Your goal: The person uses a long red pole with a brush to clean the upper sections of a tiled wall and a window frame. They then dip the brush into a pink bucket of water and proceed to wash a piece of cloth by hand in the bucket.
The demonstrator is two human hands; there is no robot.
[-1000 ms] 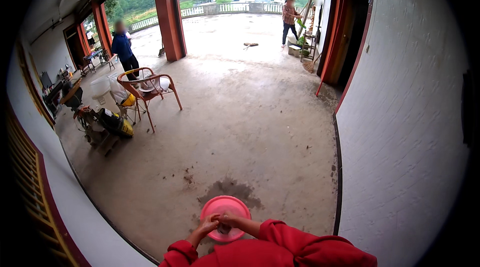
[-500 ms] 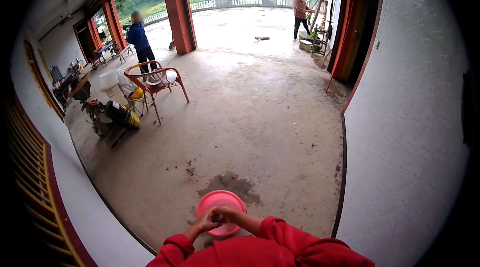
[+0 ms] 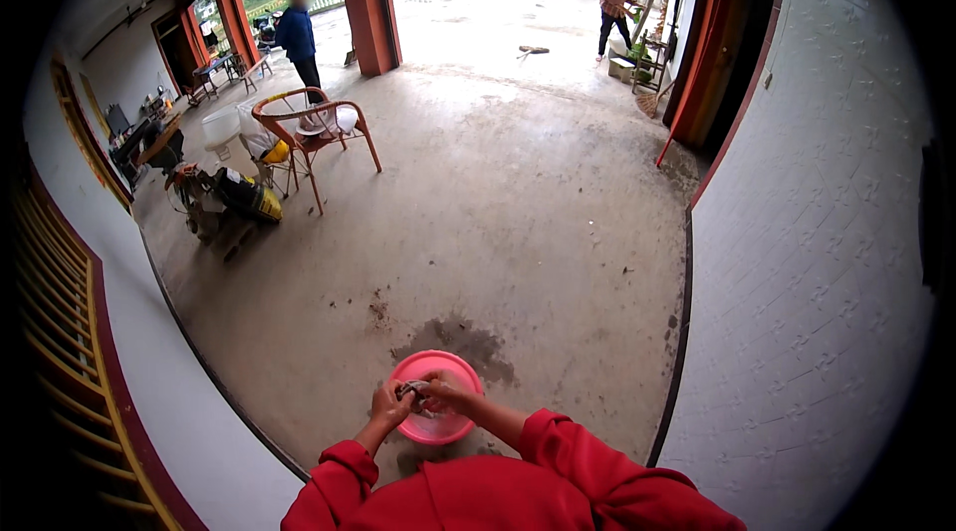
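Note:
A round pink basin (image 3: 453, 428) stands on the concrete floor close in front of me. Over its left part my left hand (image 3: 388, 402) is closed round a small crumpled grey-and-white thing (image 3: 410, 390), whose kind is too small to make out. From the other side my right hand (image 3: 443, 393) grips the same thing with bent fingers, above the basin's middle. Both hands meet at it, and red sleeves cover my arms. What lies deeper in the basin is partly hidden by the hands.
A dark wet patch (image 3: 463, 344) spreads beyond the basin. Ahead left stand a reddish-brown armchair (image 3: 317, 118) and a black-and-yellow machine (image 3: 249, 197). A white tiled wall (image 3: 797, 262) runs along the right. One person (image 3: 297, 38) in blue and another person (image 3: 614, 8) stand farther off.
My hands have come slightly apart and up, showing more of the grey-and-white thing. The view has tipped downward. The person in blue has turned, and the far person leans forward more.

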